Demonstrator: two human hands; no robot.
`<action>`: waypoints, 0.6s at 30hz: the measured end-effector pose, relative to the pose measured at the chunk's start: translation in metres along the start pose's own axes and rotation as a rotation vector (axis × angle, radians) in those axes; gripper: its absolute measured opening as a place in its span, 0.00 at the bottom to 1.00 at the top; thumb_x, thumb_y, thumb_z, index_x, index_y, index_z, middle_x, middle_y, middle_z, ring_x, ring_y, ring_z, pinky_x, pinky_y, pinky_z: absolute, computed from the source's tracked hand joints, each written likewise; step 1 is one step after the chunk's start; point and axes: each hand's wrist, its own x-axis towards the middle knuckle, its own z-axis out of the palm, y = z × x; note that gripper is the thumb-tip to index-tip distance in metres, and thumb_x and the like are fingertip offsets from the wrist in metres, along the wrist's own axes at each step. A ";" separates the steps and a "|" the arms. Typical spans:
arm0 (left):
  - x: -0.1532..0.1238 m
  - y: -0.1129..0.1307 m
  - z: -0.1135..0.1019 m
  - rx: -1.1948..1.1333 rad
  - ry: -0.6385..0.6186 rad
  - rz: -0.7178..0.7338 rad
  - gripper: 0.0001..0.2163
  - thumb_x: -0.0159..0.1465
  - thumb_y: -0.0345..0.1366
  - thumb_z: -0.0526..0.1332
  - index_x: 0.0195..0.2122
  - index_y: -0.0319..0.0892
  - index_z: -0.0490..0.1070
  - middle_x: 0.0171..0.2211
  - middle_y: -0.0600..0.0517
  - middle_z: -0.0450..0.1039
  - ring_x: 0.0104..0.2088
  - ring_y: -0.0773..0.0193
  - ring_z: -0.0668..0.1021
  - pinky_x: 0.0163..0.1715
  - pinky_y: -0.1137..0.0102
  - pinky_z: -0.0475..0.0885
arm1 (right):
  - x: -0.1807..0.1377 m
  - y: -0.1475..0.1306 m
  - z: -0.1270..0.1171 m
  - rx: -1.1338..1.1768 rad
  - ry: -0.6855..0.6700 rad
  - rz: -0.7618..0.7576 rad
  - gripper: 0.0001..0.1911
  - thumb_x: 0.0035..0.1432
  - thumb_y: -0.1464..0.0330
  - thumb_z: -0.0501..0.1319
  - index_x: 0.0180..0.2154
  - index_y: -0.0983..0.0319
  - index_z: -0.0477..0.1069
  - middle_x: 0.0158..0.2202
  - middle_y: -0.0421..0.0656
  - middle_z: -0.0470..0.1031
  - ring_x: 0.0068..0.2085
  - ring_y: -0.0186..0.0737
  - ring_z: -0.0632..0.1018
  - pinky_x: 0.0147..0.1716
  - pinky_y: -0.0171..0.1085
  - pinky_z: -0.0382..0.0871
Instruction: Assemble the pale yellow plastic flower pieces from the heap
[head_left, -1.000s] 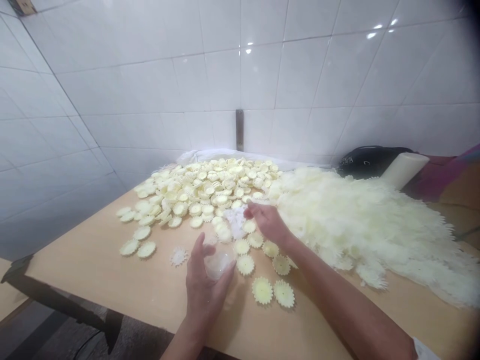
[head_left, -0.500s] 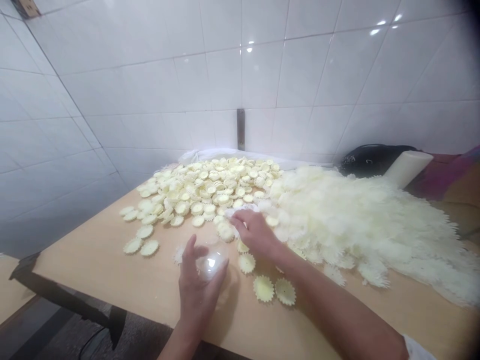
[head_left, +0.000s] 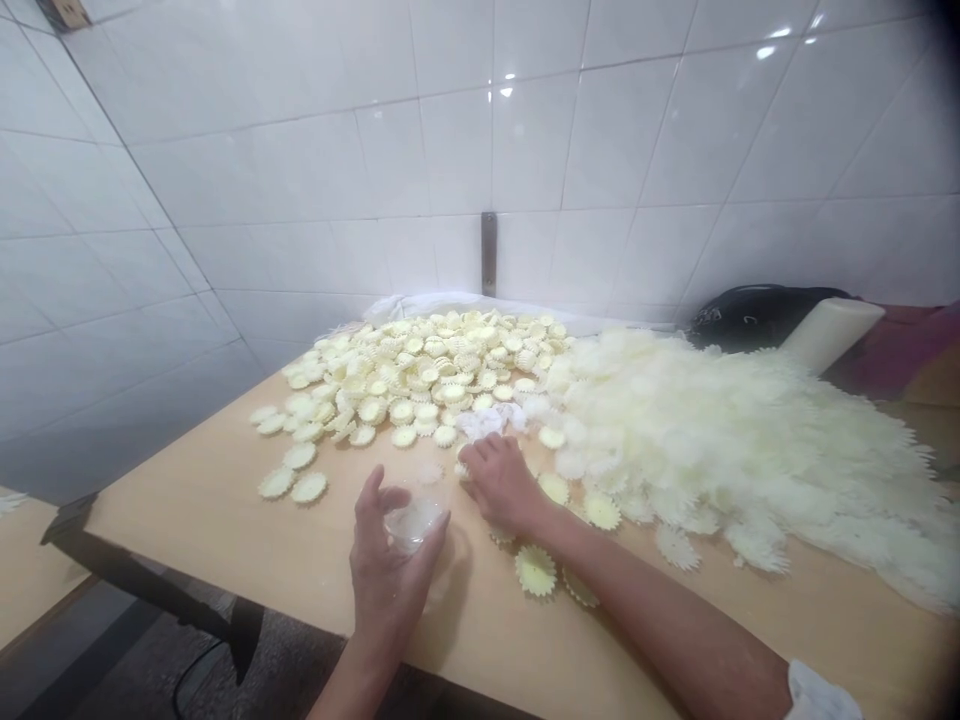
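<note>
My left hand is curled round a small clear plastic cup held just above the wooden table. My right hand rests palm down on the table beside the cup, fingers bent over a pale yellow toothed disc; what its fingertips grip is hidden. Several loose discs lie around my right wrist. Behind the hands spreads a pile of round yellow discs, and to the right a big heap of paler frilled pieces.
White tiled walls meet in a corner behind the table. A black bag and a white cylinder lie at the far right. Two single discs sit near the table's left edge, where the floor drops away.
My right hand has drawn back from the pile toward me and closer to the cup. My left hand with the cup has shifted slightly left and tilted the cup more upright.
</note>
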 end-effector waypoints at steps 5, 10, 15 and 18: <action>0.000 0.002 -0.003 0.012 0.009 0.022 0.34 0.48 0.43 0.64 0.55 0.43 0.52 0.36 0.49 0.66 0.39 0.58 0.71 0.38 0.63 0.67 | -0.016 0.000 -0.010 0.085 -0.094 -0.117 0.08 0.50 0.69 0.58 0.35 0.61 0.66 0.36 0.45 0.69 0.41 0.44 0.65 0.41 0.44 0.56; -0.003 0.005 -0.002 0.051 -0.029 0.049 0.33 0.50 0.42 0.62 0.55 0.42 0.51 0.36 0.48 0.66 0.39 0.58 0.71 0.39 0.61 0.67 | -0.024 0.000 -0.047 0.449 0.088 -0.005 0.08 0.58 0.69 0.51 0.35 0.62 0.68 0.36 0.45 0.70 0.40 0.40 0.69 0.42 0.45 0.59; -0.006 0.005 0.008 0.092 -0.066 0.177 0.33 0.52 0.41 0.61 0.57 0.42 0.49 0.39 0.45 0.66 0.41 0.56 0.71 0.38 0.59 0.68 | -0.021 -0.024 -0.067 0.670 0.020 -0.193 0.18 0.62 0.63 0.44 0.30 0.63 0.67 0.27 0.41 0.70 0.29 0.34 0.70 0.35 0.38 0.64; -0.006 0.002 0.013 0.125 -0.097 0.281 0.32 0.53 0.40 0.59 0.57 0.41 0.47 0.40 0.43 0.66 0.42 0.55 0.71 0.38 0.59 0.68 | -0.020 -0.039 -0.058 0.515 -0.157 -0.293 0.23 0.62 0.61 0.41 0.24 0.63 0.67 0.23 0.41 0.70 0.30 0.35 0.71 0.45 0.48 0.57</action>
